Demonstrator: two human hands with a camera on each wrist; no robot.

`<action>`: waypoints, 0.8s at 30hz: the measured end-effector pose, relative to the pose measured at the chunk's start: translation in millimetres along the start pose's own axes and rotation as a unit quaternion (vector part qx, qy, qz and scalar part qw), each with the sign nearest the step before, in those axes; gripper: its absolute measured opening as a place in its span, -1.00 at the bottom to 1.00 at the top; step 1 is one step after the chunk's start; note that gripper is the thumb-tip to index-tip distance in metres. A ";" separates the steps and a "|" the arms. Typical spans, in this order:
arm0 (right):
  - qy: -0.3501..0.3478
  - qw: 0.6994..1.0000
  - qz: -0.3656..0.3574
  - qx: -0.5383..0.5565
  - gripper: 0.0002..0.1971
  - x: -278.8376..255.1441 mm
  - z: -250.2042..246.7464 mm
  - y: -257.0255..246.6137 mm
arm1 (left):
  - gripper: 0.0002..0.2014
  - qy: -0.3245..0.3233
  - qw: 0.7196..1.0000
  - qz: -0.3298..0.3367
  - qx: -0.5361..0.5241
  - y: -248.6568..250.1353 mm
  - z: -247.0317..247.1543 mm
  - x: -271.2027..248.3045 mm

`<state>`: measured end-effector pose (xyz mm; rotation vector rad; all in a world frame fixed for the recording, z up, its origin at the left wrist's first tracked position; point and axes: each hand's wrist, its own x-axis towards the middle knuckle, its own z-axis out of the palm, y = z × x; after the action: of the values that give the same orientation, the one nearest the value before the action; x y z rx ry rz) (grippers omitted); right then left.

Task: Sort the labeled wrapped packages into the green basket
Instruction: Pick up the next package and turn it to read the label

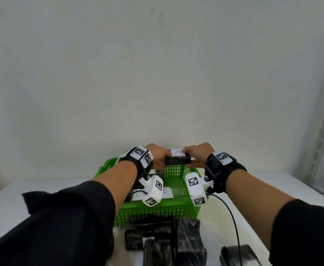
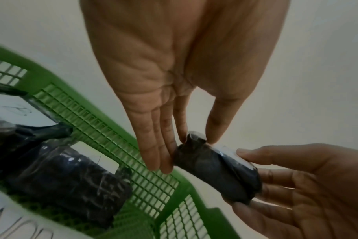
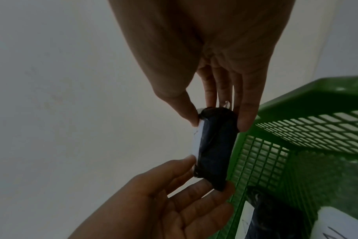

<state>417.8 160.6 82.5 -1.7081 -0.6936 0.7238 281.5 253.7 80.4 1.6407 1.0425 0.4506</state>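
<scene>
Black plastic-wrapped package with a white "A" label (image 1: 177, 158), frame centre, is pinched at its ends by my left hand (image 1: 158, 157) and right hand (image 1: 198, 155). Next, I judge, lowering it into the green mesh basket (image 1: 157, 210).

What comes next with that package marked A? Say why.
Probably bring it toward the body and lower it into the green basket. Both hands, left and right, pinch the package by its ends above the basket's far rim, not yet inside, where other labeled packages lie.
</scene>
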 end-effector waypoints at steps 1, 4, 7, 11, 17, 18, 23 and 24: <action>0.004 1.000 0.000 -0.016 -0.83 7.4 3.4 -0.3 | -0.88 -0.004 1.000 -0.009 0.009 -0.3 -1.5 9.3; 0.007 0.998 0.016 -0.064 -0.81 27.3 13.1 2.7 | -0.88 -0.007 0.999 -0.024 0.034 -4.1 -4.1 32.1; 0.014 0.993 0.013 -0.120 -0.80 43.7 23.1 9.1 | -0.85 -0.014 0.997 -0.024 0.074 -9.3 -3.2 50.2; 0.028 0.963 -0.024 -0.267 -0.78 63.7 32.6 12.5 | -0.74 -0.020 0.993 -0.019 0.111 -13.6 -3.3 67.7; 0.034 0.943 -0.025 -0.329 -0.76 73.4 43.9 19.0 | -0.74 -0.022 0.973 -0.008 0.228 -22.1 -9.2 79.8; 0.036 0.940 -0.026 -0.338 -0.77 75.3 45.7 20.6 | -0.70 -0.009 0.963 0.005 0.268 -22.2 -14.6 81.1; 0.073 0.916 -0.052 -0.390 -0.61 83.9 48.8 28.6 | -0.56 0.096 0.896 0.003 0.435 -14.2 -59.5 78.0; 0.073 0.912 -0.056 -0.401 -0.61 83.4 49.9 29.3 | -0.56 0.109 0.888 -0.003 0.446 -12.7 -68.1 75.3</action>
<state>435.8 247.7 33.6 -2.4050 -1.0608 0.2136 267.0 354.9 75.9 2.4264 1.5608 0.1343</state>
